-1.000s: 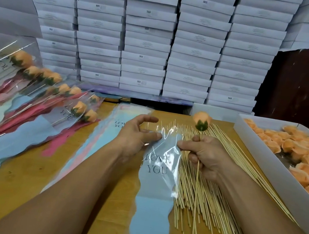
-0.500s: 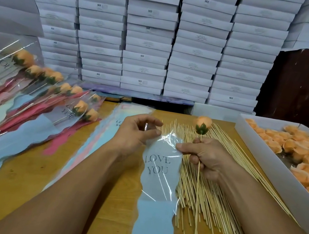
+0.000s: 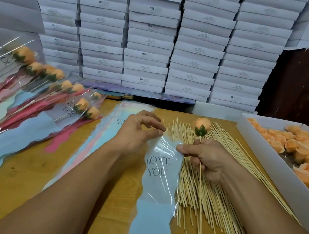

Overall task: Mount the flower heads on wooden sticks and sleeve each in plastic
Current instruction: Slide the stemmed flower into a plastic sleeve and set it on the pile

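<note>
Pinching sleeve mouth, both hands.
Plastic sleeve [image 3: 161, 171] is nipped by left hand [image 3: 136, 132] and right hand [image 3: 207, 158]; the stick [image 3: 200, 177] with its flower head [image 3: 202, 126] is curled in right fingers [image 3: 196, 161].

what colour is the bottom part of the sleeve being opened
Light blue with a wavy edge, below the clear plastic sleeve top printed "LOVE YOU"; head view.

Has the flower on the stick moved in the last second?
Barely: the flower stays over the far tips of the loose sticks, drifting slightly right.
</note>
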